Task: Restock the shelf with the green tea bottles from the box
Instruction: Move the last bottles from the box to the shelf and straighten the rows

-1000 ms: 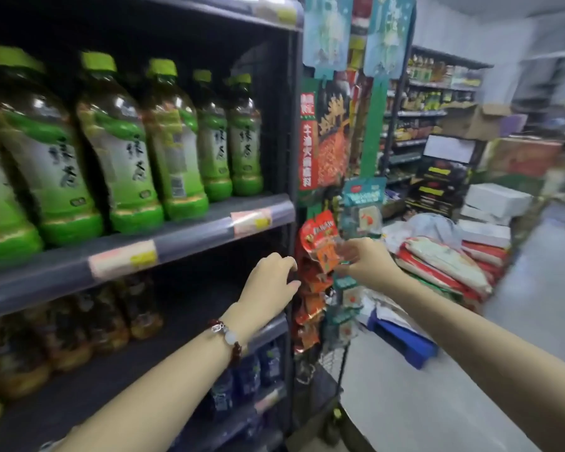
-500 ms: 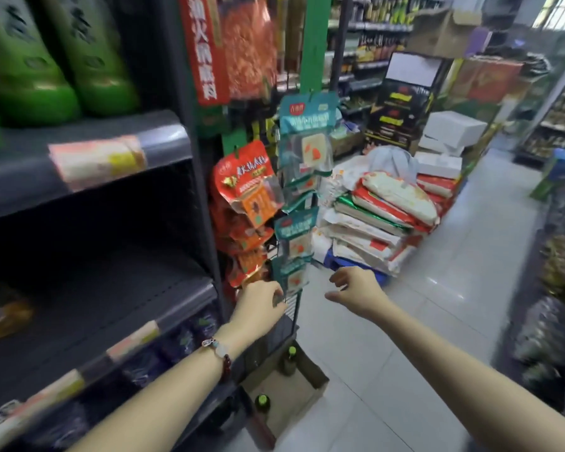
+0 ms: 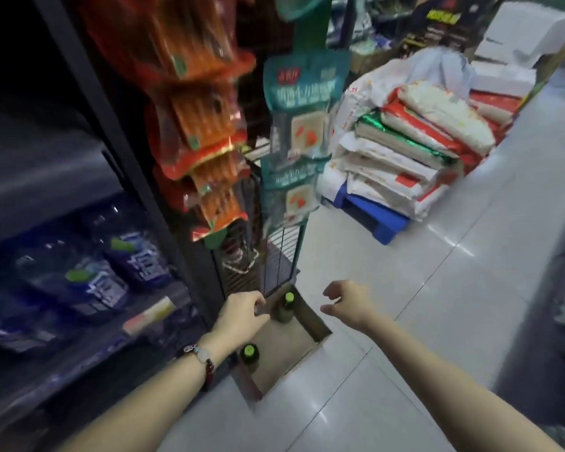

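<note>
Both hands reached down toward the box, nothing picked up.

Left hand [image 3: 242, 316], lower centre, was loosely curled and held nothing; right hand [image 3: 348, 305] just right of it had fingers spread, also bare. Below them the cardboard box [image 3: 274, 360] sat on the floor, mostly bare inside, two green tea bottles [image 3: 249, 353] left upright, one near corner, one far [image 3: 286, 308]. Shelf [image 3: 62, 177] at left of frame was blurred. Judged near done: two bottles to shelve.
</note>
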Action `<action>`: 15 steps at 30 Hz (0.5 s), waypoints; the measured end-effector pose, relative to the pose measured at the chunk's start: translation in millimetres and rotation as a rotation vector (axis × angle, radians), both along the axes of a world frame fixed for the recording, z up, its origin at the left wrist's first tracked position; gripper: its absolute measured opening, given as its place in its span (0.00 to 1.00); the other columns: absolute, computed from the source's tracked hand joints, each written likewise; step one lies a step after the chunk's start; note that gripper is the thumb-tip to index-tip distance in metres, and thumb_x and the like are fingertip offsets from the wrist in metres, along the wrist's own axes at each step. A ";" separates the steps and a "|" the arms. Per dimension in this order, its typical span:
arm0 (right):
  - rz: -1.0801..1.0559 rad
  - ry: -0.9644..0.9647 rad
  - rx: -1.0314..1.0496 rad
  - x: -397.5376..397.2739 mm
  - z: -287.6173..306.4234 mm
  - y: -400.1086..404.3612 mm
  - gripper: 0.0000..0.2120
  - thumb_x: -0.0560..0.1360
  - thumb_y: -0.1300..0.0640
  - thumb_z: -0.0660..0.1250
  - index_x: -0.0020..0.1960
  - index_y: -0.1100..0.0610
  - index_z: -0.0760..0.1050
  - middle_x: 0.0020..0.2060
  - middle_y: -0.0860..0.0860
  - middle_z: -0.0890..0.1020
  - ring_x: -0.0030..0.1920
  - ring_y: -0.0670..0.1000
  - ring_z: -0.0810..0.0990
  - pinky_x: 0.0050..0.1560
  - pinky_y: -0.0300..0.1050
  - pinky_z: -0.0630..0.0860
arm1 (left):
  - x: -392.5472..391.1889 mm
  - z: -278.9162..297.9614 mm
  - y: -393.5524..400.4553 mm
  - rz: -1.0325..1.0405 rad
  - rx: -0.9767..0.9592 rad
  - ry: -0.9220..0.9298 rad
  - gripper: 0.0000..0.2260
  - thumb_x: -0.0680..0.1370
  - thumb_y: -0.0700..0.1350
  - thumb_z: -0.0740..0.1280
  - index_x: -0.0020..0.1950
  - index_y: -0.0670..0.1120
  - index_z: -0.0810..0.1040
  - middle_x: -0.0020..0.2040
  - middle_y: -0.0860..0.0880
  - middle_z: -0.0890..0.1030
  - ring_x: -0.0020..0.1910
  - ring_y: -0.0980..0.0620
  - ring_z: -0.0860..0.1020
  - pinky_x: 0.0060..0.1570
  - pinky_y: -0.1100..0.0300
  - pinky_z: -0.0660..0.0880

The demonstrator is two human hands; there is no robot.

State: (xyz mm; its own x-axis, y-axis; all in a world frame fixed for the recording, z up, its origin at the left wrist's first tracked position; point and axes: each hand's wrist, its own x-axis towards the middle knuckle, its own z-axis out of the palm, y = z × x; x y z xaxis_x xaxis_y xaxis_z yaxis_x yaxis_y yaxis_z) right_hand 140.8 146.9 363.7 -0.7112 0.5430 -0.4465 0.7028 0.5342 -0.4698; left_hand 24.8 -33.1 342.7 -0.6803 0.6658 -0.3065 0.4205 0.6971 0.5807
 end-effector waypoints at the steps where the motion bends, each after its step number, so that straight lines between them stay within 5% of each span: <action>1: 0.007 -0.015 -0.005 -1.6 -22.6 -0.6 0.17 0.72 0.56 0.70 0.59 0.60 0.77 0.56 0.55 0.81 0.56 0.54 0.79 0.52 0.42 0.75 | -1.9 -21.3 -1.0 0.008 -0.009 -0.009 0.12 0.73 0.46 0.69 0.55 0.45 0.80 0.49 0.45 0.82 0.50 0.47 0.79 0.48 0.59 0.72; 7: 0.069 -0.071 0.011 -11.1 -158.1 0.7 0.12 0.70 0.57 0.70 0.51 0.63 0.79 0.48 0.56 0.83 0.51 0.56 0.80 0.43 0.43 0.71 | -11.6 -155.2 -5.2 0.064 -0.071 -0.064 0.13 0.74 0.46 0.69 0.57 0.44 0.79 0.51 0.45 0.81 0.51 0.48 0.79 0.50 0.59 0.74; 10: 0.112 -0.081 0.027 -13.5 -228.3 2.1 0.07 0.71 0.55 0.70 0.47 0.55 0.75 0.44 0.51 0.76 0.46 0.52 0.76 0.41 0.39 0.67 | -13.8 -224.4 -4.5 0.077 -0.070 -0.069 0.14 0.75 0.46 0.68 0.59 0.44 0.77 0.51 0.45 0.81 0.51 0.47 0.79 0.51 0.57 0.75; 15: 0.131 -0.123 0.002 -13.3 -337.6 7.4 0.16 0.72 0.55 0.69 0.58 0.58 0.77 0.56 0.51 0.80 0.55 0.52 0.77 0.44 0.37 0.68 | -16.5 -324.0 -8.4 0.107 -0.079 -0.058 0.16 0.75 0.46 0.67 0.62 0.44 0.75 0.57 0.44 0.79 0.56 0.47 0.77 0.53 0.59 0.72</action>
